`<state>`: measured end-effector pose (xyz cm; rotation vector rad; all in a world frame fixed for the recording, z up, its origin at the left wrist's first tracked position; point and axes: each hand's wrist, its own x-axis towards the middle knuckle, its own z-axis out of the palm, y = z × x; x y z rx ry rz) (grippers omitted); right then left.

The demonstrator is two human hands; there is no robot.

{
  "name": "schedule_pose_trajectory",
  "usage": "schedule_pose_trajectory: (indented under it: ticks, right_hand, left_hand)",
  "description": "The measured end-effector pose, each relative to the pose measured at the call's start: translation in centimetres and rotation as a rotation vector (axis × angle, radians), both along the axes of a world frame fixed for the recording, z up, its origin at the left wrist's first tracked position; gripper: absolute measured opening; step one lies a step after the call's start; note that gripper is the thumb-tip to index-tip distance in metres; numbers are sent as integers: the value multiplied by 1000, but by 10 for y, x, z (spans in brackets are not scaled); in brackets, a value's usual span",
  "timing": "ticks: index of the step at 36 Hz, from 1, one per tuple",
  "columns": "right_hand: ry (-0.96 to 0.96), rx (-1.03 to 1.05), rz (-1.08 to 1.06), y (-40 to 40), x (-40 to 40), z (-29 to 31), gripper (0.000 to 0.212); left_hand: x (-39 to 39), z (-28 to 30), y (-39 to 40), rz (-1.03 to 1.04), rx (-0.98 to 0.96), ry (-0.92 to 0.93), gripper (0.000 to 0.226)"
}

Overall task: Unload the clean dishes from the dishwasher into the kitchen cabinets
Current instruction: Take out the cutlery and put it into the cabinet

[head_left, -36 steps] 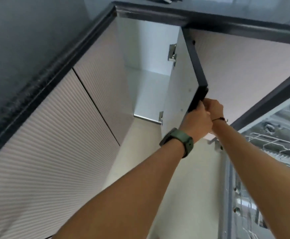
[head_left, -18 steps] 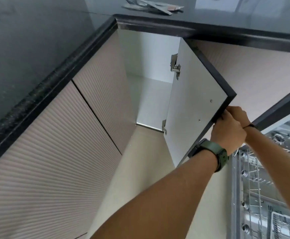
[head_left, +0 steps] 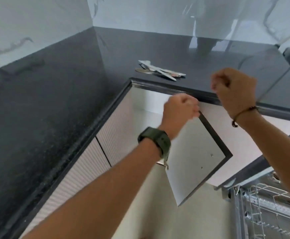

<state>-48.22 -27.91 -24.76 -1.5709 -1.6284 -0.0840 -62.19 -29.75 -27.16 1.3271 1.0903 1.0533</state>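
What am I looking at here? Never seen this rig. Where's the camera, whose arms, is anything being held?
There is no robot: a person is unloading a dishwasher, and one wide-angle camera worn on their head looks forward and down, which is why the lines bend. The arm with the green watch is their left hand; the one with the thin cord bracelet is their right hand. Both are curled into fists and appear to hold nothing. The left one sits at the top edge of an open lower cabinet door, though blur hides whether it touches. On the dark countertop lies a small pile of cutlery. At bottom right is the wire dishwasher rack.
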Motion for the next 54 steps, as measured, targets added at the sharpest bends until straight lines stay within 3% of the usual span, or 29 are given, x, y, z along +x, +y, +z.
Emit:
schedule_pose_trajectory:
  ticks: [4,9,14,18,24,32,36,38,45,51,54]
  right_hand:
    - [-82,-79,73,57,-35,22,22]
    - [-204,-334,97,130,-62,24,26]
    - [-396,-626,101,186,-73,6,36]
    - [-489,-787,98,210,-78,-13,52]
    - [-614,-757,77,231,-83,-26,37]
    - [-548,-808,114,237,-85,-29,10]
    - [-585,-801,104,237,-89,-31,11]
    - [-584,-753,62,233,-91,-34,14]
    - [-331,-640,-53,199,-95,-45,32]
    - [-159,-691,47,141,-107,-33,24]
    - [-113,-687,82,102,-118,-39,24]
  left_hand:
    - [-25,25,50,77,-166,-197,20]
    - [-47,27,111,226,-376,-392,18]
    - [-53,10,159,315,-525,-427,30]
    - [-44,1,179,335,-602,-384,22]
    - [-33,-8,204,372,-582,-443,17]
    - [-15,-6,212,435,-591,-471,33]
    - [-12,-7,210,536,-586,-485,34]
    - [-12,-8,205,541,-572,-472,21]
    - [-8,-19,185,588,-444,-441,34]
    - [-14,-5,145,435,-460,-513,16]
    - [-28,-8,120,355,-456,-384,17]
